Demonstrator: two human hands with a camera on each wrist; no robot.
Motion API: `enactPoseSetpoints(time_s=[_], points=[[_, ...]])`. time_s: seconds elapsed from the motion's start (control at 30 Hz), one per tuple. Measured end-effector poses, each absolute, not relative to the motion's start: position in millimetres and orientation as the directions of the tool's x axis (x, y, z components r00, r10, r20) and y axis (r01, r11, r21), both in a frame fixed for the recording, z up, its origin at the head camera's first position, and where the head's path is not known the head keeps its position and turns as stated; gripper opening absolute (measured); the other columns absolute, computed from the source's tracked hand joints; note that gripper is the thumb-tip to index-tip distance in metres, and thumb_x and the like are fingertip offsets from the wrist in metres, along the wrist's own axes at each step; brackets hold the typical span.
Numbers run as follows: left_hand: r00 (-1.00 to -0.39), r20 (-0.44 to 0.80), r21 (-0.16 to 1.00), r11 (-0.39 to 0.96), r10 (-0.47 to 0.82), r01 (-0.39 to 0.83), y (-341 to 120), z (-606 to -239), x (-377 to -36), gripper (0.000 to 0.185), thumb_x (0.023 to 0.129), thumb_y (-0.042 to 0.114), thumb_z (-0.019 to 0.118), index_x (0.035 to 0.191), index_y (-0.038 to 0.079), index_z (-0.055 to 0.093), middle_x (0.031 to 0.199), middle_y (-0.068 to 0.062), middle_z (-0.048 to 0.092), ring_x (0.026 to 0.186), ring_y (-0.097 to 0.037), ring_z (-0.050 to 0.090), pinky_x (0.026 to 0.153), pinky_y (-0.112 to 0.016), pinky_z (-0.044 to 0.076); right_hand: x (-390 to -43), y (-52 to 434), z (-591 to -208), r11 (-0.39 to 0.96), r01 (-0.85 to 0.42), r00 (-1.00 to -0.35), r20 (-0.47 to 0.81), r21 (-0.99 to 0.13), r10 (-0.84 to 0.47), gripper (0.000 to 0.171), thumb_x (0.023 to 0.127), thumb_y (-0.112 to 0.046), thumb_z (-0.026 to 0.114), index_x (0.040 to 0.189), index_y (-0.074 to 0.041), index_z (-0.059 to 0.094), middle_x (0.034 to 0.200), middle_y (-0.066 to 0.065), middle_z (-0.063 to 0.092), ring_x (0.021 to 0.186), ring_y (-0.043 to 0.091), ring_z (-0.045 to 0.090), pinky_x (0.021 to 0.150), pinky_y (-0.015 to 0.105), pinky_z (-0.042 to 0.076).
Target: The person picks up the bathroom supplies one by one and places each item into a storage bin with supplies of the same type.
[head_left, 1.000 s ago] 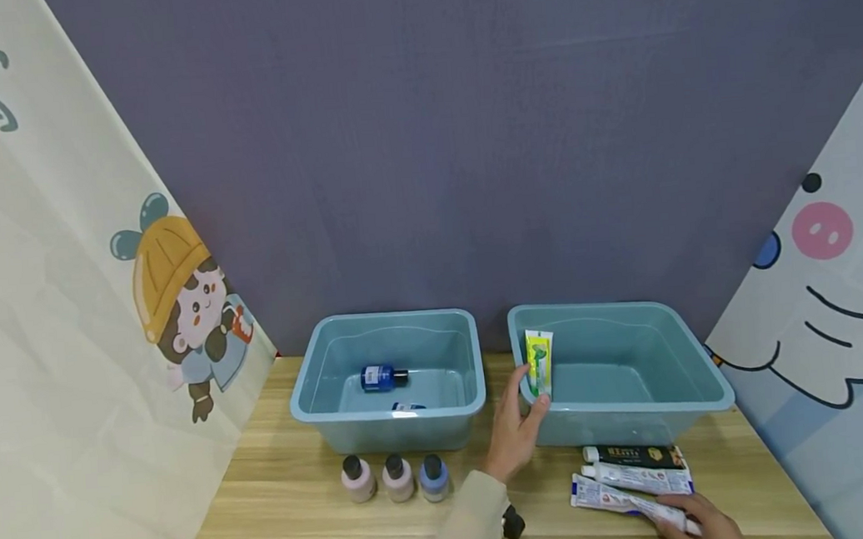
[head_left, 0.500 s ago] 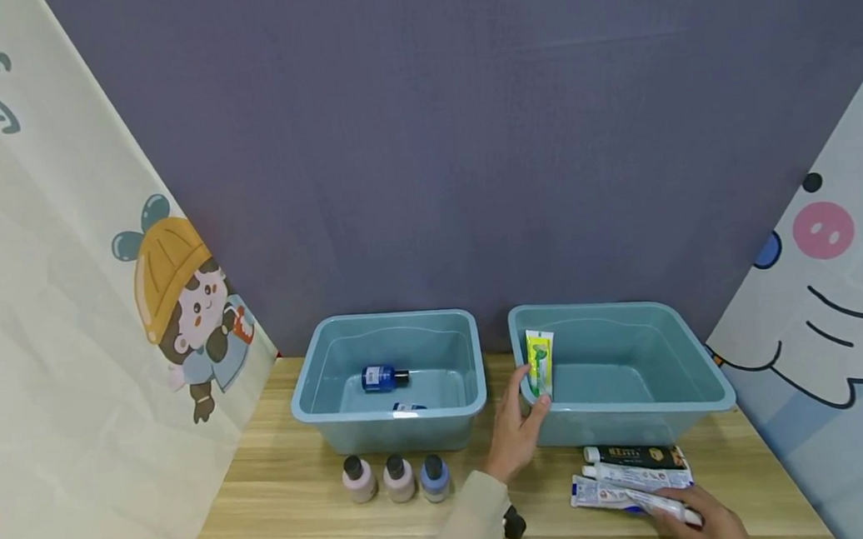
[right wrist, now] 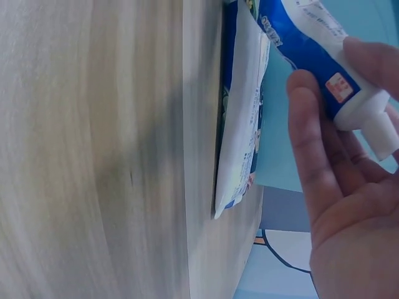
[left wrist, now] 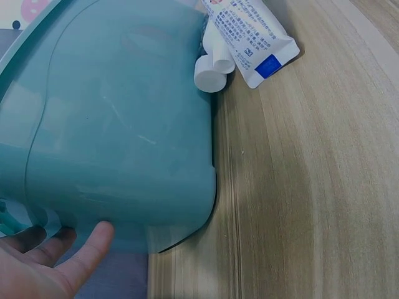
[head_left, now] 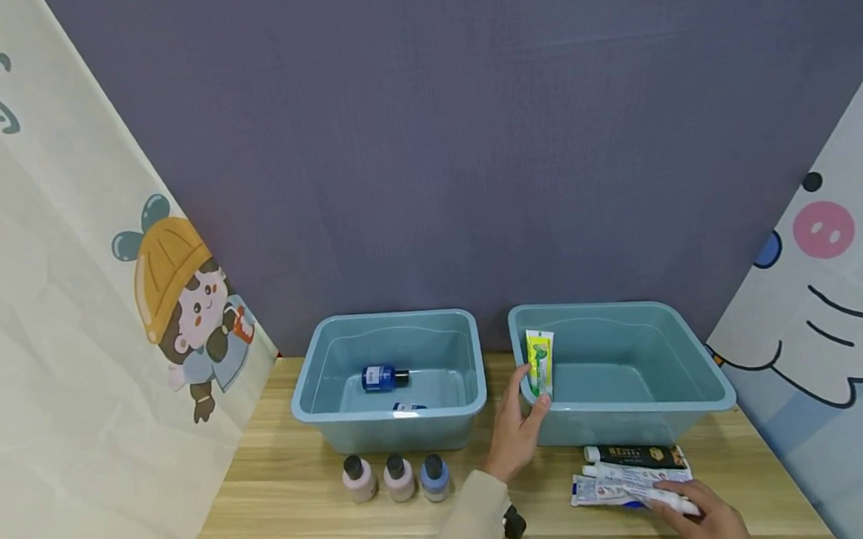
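Note:
My left hand (head_left: 530,392) holds a green and yellow toothpaste tube (head_left: 540,362) upright against the left inner corner of the right teal bin (head_left: 637,410). The thumb lies on the tube's left side, and in the left wrist view it rests by the bin's outer wall (left wrist: 124,124). My right hand (head_left: 673,499) pinches a white and blue toothpaste tube (right wrist: 305,37) near its cap, low over the table in front of that bin. Under it lie a white tube (head_left: 626,477) and a black tube (head_left: 632,454).
The left teal bin (head_left: 389,416) holds a dark blue bottle (head_left: 382,377) and a second one partly hidden by its front rim. Three small black-capped bottles (head_left: 397,476) stand in a row before it. Cartoon banners flank the wooden table (head_left: 291,513).
My right hand has drawn the white and blue tube a little up and back toward the bin. The left hand and green tube have stayed put.

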State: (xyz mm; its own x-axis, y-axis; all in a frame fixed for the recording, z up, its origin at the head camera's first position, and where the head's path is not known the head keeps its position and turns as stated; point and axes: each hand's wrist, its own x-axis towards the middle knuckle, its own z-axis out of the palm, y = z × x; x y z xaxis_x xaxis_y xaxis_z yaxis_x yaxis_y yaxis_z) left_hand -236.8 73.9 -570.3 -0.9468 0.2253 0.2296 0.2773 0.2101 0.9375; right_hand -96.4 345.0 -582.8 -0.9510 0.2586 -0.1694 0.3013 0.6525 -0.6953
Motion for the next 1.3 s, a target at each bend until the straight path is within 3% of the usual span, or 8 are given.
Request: enactPoseSetpoints(time_s=[0.13, 0.37, 0.57, 0.77, 1.1, 1.3], points=[[-0.947, 0.228, 0.938, 0.209, 0.225, 0.276, 74, -570, -237, 0.054, 0.105, 0.051, 0.050, 0.154, 0.051, 0.027, 0.161, 0.004, 0.038, 0.142, -0.018, 0.043, 0.112, -0.048, 0.041, -94, 345, -581, 0.642, 0.309, -0.948, -0.170, -0.701, 0.270, 0.053, 0.085, -0.044, 0.080, 0.125, -0.010, 0.073, 0.122, 0.017, 0.068, 0.089, -0.010, 0.057, 0.074, 0.024, 0.059], [-0.946, 0.232, 0.935, 0.217, 0.225, 0.281, 74, -567, -235, 0.054, 0.106, 0.047, 0.051, 0.153, 0.052, 0.027, 0.162, 0.004, 0.038, 0.143, -0.019, 0.043, 0.112, -0.050, 0.041, -96, 341, -577, 0.605, 0.331, -0.938, -0.181, -0.724, 0.297, 0.053, 0.086, -0.042, 0.081, 0.127, -0.009, 0.072, 0.128, 0.020, 0.066, 0.086, -0.018, 0.050, 0.073, 0.020, 0.057], [-0.943, 0.240, 0.930, 0.224, 0.229, 0.291, 74, -566, -235, 0.054, 0.105, 0.052, 0.049, 0.154, 0.051, 0.027, 0.162, 0.004, 0.038, 0.142, -0.019, 0.043, 0.111, -0.050, 0.041, -96, 336, -574, 0.542, 0.344, -0.927, -0.187, -0.766, 0.324, 0.050, 0.088, -0.036, 0.080, 0.127, -0.007, 0.071, 0.129, 0.021, 0.066, 0.083, -0.009, 0.061, 0.071, 0.020, 0.057], [-0.944, 0.237, 0.931, 0.225, 0.230, 0.288, 73, -566, -235, 0.053, 0.105, 0.054, 0.048, 0.154, 0.051, 0.026, 0.162, 0.004, 0.037, 0.142, -0.020, 0.043, 0.111, -0.049, 0.042, -95, 333, -571, 0.447, 0.341, -0.924, -0.208, -0.827, 0.320, 0.046, 0.092, -0.022, 0.076, 0.131, 0.000, 0.066, 0.115, 0.015, 0.071, 0.079, 0.008, 0.074, 0.071, 0.029, 0.060], [-0.943, 0.242, 0.928, 0.229, 0.228, 0.293, 73, -566, -235, 0.054, 0.104, 0.057, 0.047, 0.154, 0.051, 0.027, 0.163, 0.004, 0.037, 0.145, -0.020, 0.041, 0.113, -0.052, 0.040, -96, 331, -564, 0.389, 0.367, -0.917, -0.260, -0.845, 0.301, 0.041, 0.093, -0.011, 0.071, 0.131, 0.003, 0.063, 0.119, 0.013, 0.068, 0.084, 0.014, 0.075, 0.073, 0.030, 0.060], [-0.944, 0.241, 0.929, 0.226, 0.225, 0.292, 73, -567, -234, 0.053, 0.104, 0.056, 0.047, 0.154, 0.051, 0.027, 0.162, 0.004, 0.037, 0.145, -0.020, 0.041, 0.113, -0.052, 0.039, -91, 330, -563, 0.390, 0.300, -0.937, -0.193, -0.870, 0.291, 0.038, 0.092, -0.005, 0.069, 0.128, 0.006, 0.064, 0.098, -0.005, 0.069, 0.079, 0.013, 0.073, 0.071, 0.031, 0.060]])
